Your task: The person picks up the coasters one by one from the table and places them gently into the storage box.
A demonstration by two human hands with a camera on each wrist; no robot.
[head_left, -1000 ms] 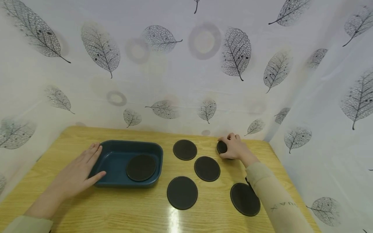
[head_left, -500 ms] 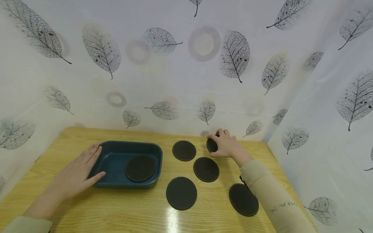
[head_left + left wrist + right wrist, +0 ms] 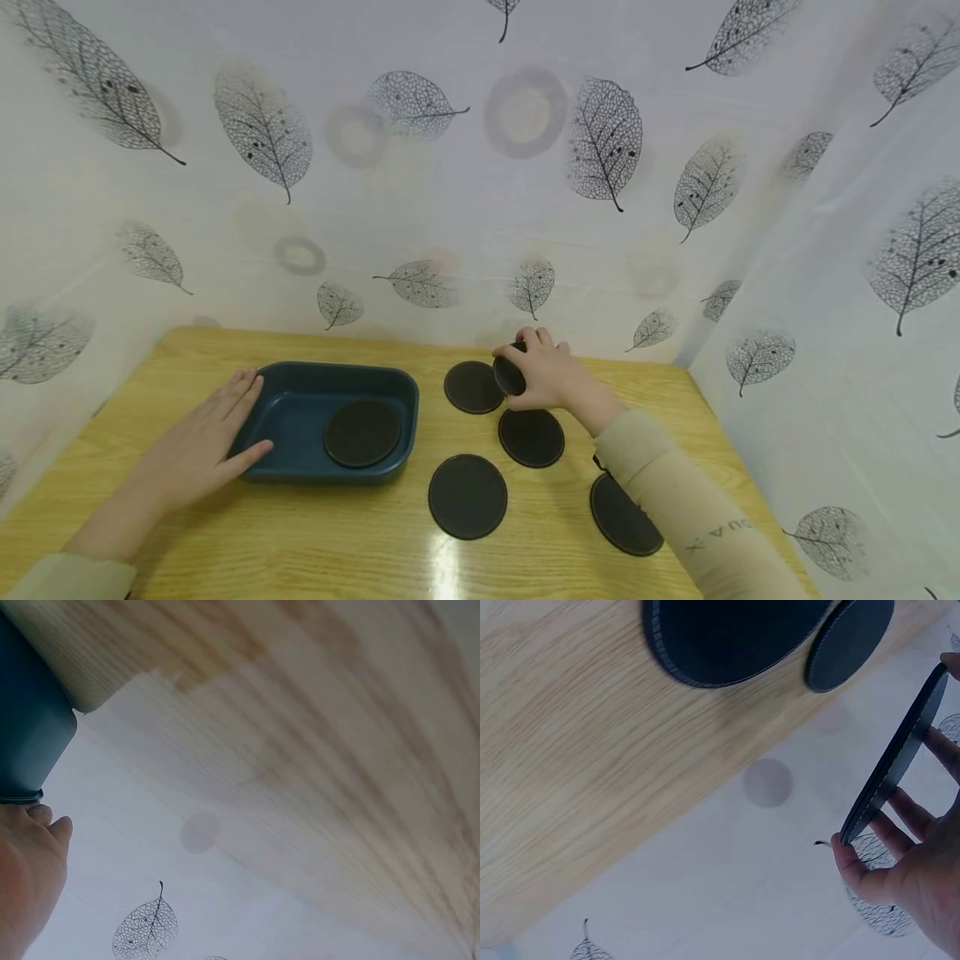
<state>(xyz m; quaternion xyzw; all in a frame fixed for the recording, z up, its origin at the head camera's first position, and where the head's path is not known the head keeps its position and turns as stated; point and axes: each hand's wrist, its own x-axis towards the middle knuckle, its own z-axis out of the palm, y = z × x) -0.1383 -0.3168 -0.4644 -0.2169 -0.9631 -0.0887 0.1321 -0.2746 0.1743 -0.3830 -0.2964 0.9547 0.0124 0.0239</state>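
Observation:
My right hand [image 3: 546,372] grips a round black coaster [image 3: 509,377] by its edges, over the table's far side. In the right wrist view the held coaster [image 3: 894,761] shows pale stitching along its rim, with the fingertips and thumb of the hand [image 3: 934,866] at opposite edges. My left hand [image 3: 191,450] rests on the left end of a dark blue rectangular tray [image 3: 288,429], fingers straight and thumb over the rim. Another black coaster [image 3: 363,433] lies flat inside the tray, towards its right end. In the left wrist view the fingers reach the tray's rim [image 3: 22,796].
Several black coasters lie on the wooden table [image 3: 360,542]: a back coaster [image 3: 471,388], a middle coaster [image 3: 531,439], a front coaster [image 3: 468,497] and a right coaster [image 3: 621,518] partly under the sleeve. A white leaf-print curtain [image 3: 465,208] borders the back and right.
My right hand has carried the coaster leftward from the table's back right corner, and it now overlaps the back coaster in the head view. The left hand has stayed on the tray.

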